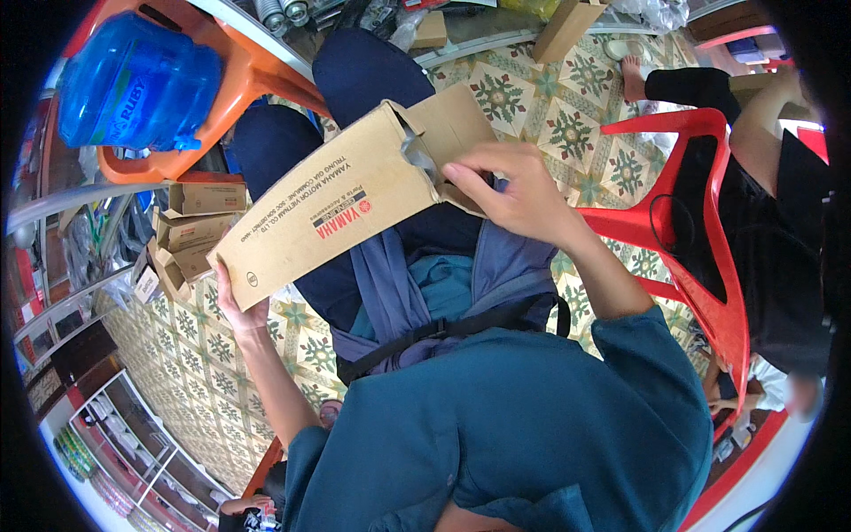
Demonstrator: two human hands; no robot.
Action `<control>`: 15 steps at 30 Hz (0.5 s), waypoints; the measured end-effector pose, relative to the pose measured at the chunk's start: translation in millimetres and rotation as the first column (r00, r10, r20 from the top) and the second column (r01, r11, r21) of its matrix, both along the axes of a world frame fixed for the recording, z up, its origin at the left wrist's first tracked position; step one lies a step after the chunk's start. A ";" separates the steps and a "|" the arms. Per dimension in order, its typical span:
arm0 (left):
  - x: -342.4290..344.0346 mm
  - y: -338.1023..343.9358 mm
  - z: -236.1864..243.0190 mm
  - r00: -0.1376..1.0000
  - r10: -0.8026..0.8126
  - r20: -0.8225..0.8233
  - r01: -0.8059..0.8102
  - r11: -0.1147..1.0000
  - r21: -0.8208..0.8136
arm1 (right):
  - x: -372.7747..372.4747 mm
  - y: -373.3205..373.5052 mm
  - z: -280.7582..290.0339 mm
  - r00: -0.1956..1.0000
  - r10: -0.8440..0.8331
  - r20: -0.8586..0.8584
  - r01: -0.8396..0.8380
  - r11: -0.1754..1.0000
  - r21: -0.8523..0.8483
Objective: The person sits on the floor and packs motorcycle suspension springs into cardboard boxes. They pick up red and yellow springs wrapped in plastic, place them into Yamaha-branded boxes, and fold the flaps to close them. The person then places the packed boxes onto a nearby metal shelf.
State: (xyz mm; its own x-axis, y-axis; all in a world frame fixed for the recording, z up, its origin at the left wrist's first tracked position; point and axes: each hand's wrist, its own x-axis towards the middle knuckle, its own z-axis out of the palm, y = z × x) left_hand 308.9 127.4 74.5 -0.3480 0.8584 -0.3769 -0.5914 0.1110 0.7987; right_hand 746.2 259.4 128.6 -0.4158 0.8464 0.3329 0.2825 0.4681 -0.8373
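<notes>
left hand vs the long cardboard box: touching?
Touching. The head view shows the left hand holding the long cardboard box by its lower-left end, fingers against the end edge with no gap.

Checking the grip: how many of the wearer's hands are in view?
2: left hand, holding the long cardboard box at lower left; right hand, at its open end. Some fingers are hidden.
</notes>
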 end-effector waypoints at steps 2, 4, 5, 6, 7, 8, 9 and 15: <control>1.3 0.7 1.0 1.000 -0.014 -0.002 0.014 1.000 -0.001 | -11.0 8.2 0.7 0.999 -0.015 -0.039 0.009 0.987 -0.161; 2.5 0.9 2.0 1.000 -0.001 0.010 0.001 1.000 -0.009 | -17.2 15.1 6.6 0.999 -0.014 -0.049 0.002 0.971 -0.240; -2.0 -2.0 0.0 0.998 -0.058 0.017 0.058 0.998 0.015 | -21.4 16.1 4.8 0.993 -0.061 -0.103 0.040 0.980 -0.197; -6.7 -5.7 -2.6 0.993 -0.115 0.025 0.115 0.993 0.038 | -26.1 16.2 0.5 0.982 -0.107 -0.156 0.082 0.984 -0.157; -10.9 -8.1 -5.4 0.984 -0.173 0.033 0.171 0.983 0.061 | -29.5 16.7 -2.1 0.966 -0.149 -0.210 0.126 0.985 -0.120; -14.5 -9.4 -8.8 0.989 -0.147 0.019 0.146 0.988 0.050 | -31.1 18.0 -2.2 0.963 -0.160 -0.216 0.129 0.980 -0.153; -14.8 -11.2 -9.4 0.993 -0.119 0.004 0.119 0.992 0.037 | -32.6 18.0 -3.0 0.960 -0.170 -0.221 0.129 0.973 -0.189; -3.6 -7.0 -2.8 0.998 0.060 -0.003 -0.060 0.997 -0.041 | -34.9 31.7 2.9 1.000 -0.012 -0.025 0.007 0.980 -0.197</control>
State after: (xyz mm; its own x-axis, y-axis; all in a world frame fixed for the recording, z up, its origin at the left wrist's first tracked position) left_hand 305.2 120.4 71.7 -0.3996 0.8196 -0.4107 -0.5963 0.1079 0.7955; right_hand 711.3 291.1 131.6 -0.4011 0.9002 0.1697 0.2629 0.2906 -0.9200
